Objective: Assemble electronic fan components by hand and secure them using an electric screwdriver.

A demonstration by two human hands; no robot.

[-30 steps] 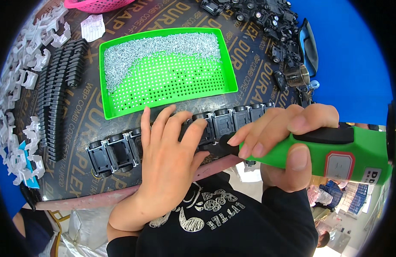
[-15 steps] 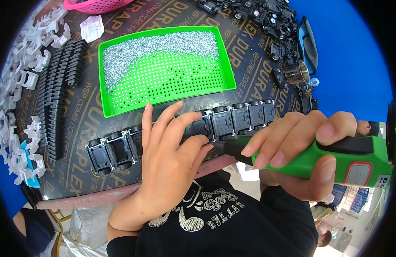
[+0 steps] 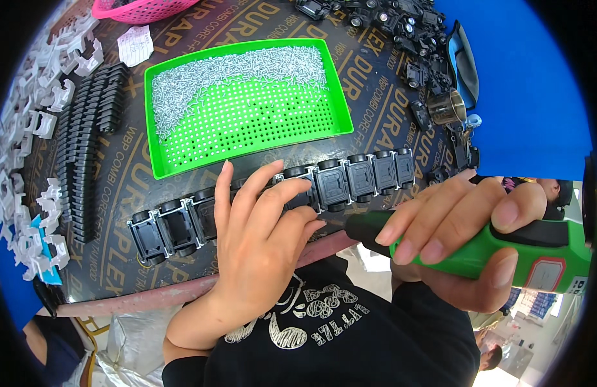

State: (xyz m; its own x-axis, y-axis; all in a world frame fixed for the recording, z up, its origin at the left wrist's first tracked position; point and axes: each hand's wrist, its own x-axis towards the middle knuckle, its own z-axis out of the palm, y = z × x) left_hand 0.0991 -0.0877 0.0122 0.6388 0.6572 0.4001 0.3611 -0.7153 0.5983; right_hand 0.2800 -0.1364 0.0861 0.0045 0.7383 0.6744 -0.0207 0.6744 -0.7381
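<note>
A row of black toy car chassis (image 3: 333, 186) with wheels and silvery axle strips lies in front of me. My left hand (image 3: 256, 226) is over the middle of the row, covering part of it. Its thumb and index finger are pinched together at the near edge of one chassis; anything between them is too small to make out. The middle finger rests on that chassis, while the other two stick up. My right hand (image 3: 463, 238) is wrapped round a green and black electric screwdriver (image 3: 544, 258), its black nose pointing left toward the row.
Beyond the row stands a green perforated tray (image 3: 347, 116) with a heap of small screws (image 3: 240, 68). Stacked black parts (image 3: 85, 148) and white plastic parts (image 3: 34, 122) lie left. More black toy cars (image 3: 402, 26), a metal cup (image 3: 445, 108) and a pink basket (image 3: 143, 8) sit farther back.
The screwdriver and my right hand have shifted slightly right and down, away from the row. My left hand has moved a little to the right and down, fingers still at the chassis.
</note>
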